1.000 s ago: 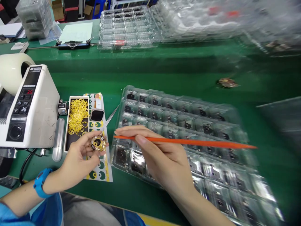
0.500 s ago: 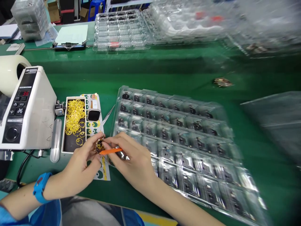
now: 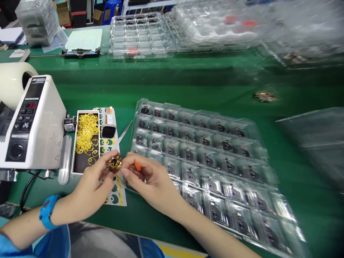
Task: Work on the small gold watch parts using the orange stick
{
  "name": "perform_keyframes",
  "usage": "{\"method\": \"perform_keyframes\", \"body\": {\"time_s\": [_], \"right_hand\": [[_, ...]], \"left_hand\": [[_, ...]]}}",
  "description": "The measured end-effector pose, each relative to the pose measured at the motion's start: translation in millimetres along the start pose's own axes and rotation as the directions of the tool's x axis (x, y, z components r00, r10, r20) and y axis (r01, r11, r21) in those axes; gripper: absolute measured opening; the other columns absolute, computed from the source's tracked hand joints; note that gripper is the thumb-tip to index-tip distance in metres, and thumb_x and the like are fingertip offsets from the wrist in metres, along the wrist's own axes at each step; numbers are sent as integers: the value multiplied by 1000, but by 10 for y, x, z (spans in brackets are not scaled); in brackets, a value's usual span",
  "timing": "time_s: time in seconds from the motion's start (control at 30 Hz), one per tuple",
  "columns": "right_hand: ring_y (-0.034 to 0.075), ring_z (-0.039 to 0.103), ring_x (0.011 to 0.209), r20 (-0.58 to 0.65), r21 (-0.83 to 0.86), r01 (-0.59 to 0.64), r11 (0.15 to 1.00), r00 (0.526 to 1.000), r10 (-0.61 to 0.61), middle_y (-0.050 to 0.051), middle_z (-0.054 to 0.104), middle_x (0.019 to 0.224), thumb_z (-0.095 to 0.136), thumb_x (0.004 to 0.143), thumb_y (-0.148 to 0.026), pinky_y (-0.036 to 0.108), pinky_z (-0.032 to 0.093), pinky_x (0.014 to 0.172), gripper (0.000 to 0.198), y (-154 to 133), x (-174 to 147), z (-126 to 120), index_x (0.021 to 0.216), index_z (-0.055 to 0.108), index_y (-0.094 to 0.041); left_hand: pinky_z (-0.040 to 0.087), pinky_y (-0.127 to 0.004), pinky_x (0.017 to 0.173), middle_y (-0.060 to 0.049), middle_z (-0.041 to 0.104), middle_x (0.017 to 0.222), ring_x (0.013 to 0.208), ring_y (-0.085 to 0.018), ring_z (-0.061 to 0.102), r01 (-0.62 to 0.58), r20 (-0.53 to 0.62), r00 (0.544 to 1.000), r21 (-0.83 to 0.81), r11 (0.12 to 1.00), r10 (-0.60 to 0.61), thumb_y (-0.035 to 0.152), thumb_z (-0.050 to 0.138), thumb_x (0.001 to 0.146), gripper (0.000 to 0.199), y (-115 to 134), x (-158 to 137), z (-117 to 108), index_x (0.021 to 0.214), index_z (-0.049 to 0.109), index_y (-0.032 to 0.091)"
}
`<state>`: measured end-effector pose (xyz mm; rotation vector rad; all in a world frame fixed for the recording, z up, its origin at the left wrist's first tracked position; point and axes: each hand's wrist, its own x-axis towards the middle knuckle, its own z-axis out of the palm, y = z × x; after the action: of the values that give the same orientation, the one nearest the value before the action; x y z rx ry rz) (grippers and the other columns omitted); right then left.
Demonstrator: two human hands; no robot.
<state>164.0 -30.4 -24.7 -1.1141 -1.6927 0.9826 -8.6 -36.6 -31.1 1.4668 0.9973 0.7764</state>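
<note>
A small round copper-coloured part (image 3: pixel 115 163) with a dark hole in its middle is pinched in my left hand (image 3: pixel 92 188). A thin wire or flex tail trails from it toward the right. My right hand (image 3: pixel 152 184) is closed just to its right, with an orange stick-like tool (image 3: pixel 138 166) tucked among the fingers; most of the tool is hidden. Whether the right fingertips also touch the tail I cannot tell. Beyond the left hand sits a white box (image 3: pixel 73 161) holding thin yellow rings (image 3: pixel 87 132). Pointed tweezers (image 3: pixel 125 131) lie past the fingertips.
A clear tray (image 3: pixel 174 143) with dark parts in its pockets covers the bench at right. A tape dispenser (image 3: pixel 40 122) stands at left. A smartwatch (image 3: pixel 108 131) lies on a sticker sheet (image 3: pixel 118 199). Farther back are a clipboard (image 3: pixel 83 41) and stacked clear trays (image 3: pixel 139 36).
The orange tool has drawn back from the round part into my right hand's fingers, and the part's face now shows more fully. My left hand keeps its hold.
</note>
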Motion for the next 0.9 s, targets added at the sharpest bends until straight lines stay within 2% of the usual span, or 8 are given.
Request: {"method": "perform_keyframes", "body": {"time_s": [0.07,0.2,0.33,0.4,0.57,0.73,0.8,0.9], "right_hand": [[9,41,48,-38,-3,0,1000,999,0,-4,47,62,49,89,-15,20,32,42,16,2,0,-3,74,54,-19],[11,48,55,-171,-222,106,969,974,-146,-2,51,66,57,86,-12,22,34,46,9,62,-35,21,81,61,-19],[11,51,57,-160,-300,121,946,971,-175,-2,52,68,56,88,-10,21,36,47,11,86,-67,54,83,61,-18],[10,51,58,-150,-321,132,938,971,-188,-2,52,68,55,89,-9,21,37,48,13,90,-69,63,82,59,-18],[9,49,56,-113,-367,186,911,963,-243,-2,50,68,51,89,-8,20,37,49,15,120,-50,60,79,54,-18],[9,45,54,-98,-233,146,962,980,-173,-4,48,65,52,86,-9,19,33,47,15,80,-35,36,74,52,-19],[8,43,52,-91,-138,100,985,989,-113,-4,48,62,52,84,-10,19,32,46,16,42,-25,29,71,52,-19],[8,39,49,-44,13,0,1000,999,1,-4,46,59,53,82,-14,19,29,44,15,-13,-8,21,68,53,-19]], "left_hand": [[57,-34,82,-8,68,105,102,-24,64,-17,-9,1000,-11,1000,17,12,46,91,50,-25,2,-7,139,47,25],[57,-32,80,-7,69,99,101,-23,65,-33,14,999,-19,999,33,13,44,93,49,9,9,-2,140,46,26],[56,-27,71,-10,66,116,80,-17,67,-67,42,997,21,998,66,14,43,93,48,79,12,8,140,44,23],[54,-25,65,-11,67,114,72,-15,65,-73,55,996,55,996,70,13,43,92,48,97,14,9,140,44,20],[50,-22,62,-8,68,105,77,-15,62,-73,71,995,67,995,69,10,42,89,50,113,24,11,139,43,18],[37,-21,47,-2,63,79,54,-11,46,-32,70,997,74,997,27,13,43,89,50,124,23,4,138,45,16],[35,-22,48,-1,60,76,53,-11,44,-13,63,998,80,997,8,15,43,90,50,120,22,-4,140,44,18],[39,-24,53,-2,62,81,59,-13,48,4,39,999,94,996,-7,16,43,91,48,98,29,-17,139,45,21]]}}
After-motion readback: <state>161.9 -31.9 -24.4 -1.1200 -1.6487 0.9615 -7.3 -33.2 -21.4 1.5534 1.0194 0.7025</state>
